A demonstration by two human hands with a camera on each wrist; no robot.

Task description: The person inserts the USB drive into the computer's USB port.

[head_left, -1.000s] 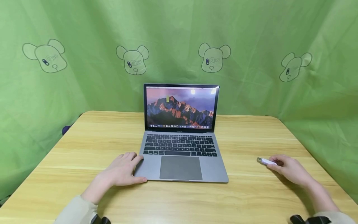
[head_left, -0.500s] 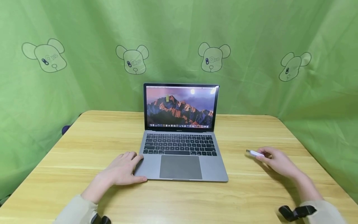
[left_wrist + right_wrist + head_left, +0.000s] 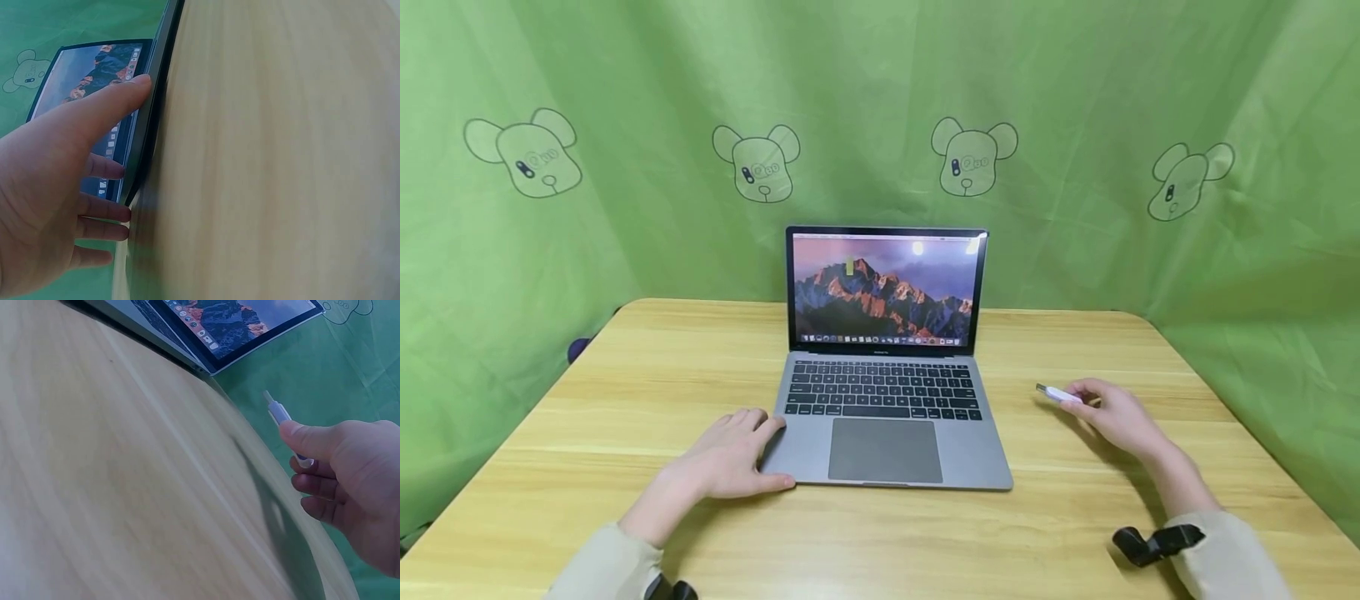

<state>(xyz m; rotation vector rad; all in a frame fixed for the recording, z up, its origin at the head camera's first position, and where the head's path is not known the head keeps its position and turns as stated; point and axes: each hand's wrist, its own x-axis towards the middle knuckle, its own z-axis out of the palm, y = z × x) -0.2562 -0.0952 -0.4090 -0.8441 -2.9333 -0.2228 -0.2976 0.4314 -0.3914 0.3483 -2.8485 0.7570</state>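
An open grey laptop stands on the wooden table, its screen lit with a mountain picture. At its front left corner my left hand rests with fairly straight fingers. The thumb touches the front edge, while the other fingers lie along the left side. To the right of the laptop, my right hand pinches a white USB stick between thumb and fingers. Its bare metal plug points left and away from me, toward the laptop. A shadow below shows the stick held above the table, apart from the laptop.
The wooden table carries the laptop near its middle. Behind and on both sides hangs a green curtain with printed bear heads. A black wrist mount sits at the right sleeve.
My right hand has carried the USB stick left and away from me, closer to the laptop. The left hand and the laptop have stayed put.
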